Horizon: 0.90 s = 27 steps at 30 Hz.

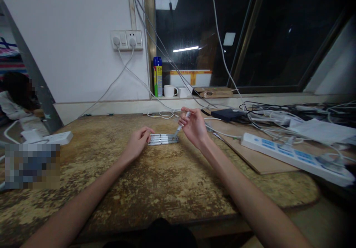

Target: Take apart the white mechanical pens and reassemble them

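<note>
Several white-and-grey pens [161, 139] lie side by side in a row on the worn wooden table [150, 188]. At the row's left end is my left hand [139, 138], its fingers curled together against the pen ends; the fingertips are partly hidden. My right hand [194, 126] is raised just right of the row, thumb and fingers closed round a single pen [179, 127]. That pen is tilted, its lower end pointing down-left at the right ends of the row. Whether it touches them I cannot tell.
A white power strip [294, 157] rests on a brown board [250, 153] at right, near tangled cables [267, 116] and papers [325, 129]. A spray can [157, 77] and white mug [169, 91] stand on the windowsill. Another person [18, 103] is at far left.
</note>
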### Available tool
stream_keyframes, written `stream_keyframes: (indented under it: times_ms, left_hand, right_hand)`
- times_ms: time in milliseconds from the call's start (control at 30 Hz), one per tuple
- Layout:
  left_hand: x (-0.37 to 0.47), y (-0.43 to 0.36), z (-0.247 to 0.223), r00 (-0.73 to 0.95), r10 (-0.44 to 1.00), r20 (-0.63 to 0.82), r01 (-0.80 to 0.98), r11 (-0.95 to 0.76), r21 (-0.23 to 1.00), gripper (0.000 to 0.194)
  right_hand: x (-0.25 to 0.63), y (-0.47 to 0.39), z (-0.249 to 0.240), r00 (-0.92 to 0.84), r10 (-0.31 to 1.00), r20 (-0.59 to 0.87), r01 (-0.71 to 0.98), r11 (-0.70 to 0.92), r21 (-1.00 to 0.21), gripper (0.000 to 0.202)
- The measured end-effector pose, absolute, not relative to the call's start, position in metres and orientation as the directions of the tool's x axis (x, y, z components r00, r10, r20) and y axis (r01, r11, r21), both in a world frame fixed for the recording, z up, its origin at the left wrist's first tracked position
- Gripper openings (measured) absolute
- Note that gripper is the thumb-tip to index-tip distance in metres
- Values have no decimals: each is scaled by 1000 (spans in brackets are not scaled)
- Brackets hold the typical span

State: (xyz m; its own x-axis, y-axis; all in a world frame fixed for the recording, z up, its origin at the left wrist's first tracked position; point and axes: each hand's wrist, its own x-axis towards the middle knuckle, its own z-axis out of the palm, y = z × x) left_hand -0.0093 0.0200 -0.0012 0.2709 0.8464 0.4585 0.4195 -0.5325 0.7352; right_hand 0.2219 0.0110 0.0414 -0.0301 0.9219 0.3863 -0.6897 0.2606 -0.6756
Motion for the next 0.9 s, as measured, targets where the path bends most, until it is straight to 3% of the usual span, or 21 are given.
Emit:
stream_keyframes:
  times_ms: [900]
  left_hand:
    - [-7,11,1,321,838,441,492,-546,678,35]
  right_hand:
    - [221,8,43,-37,925,378,-663,261,-702,16]
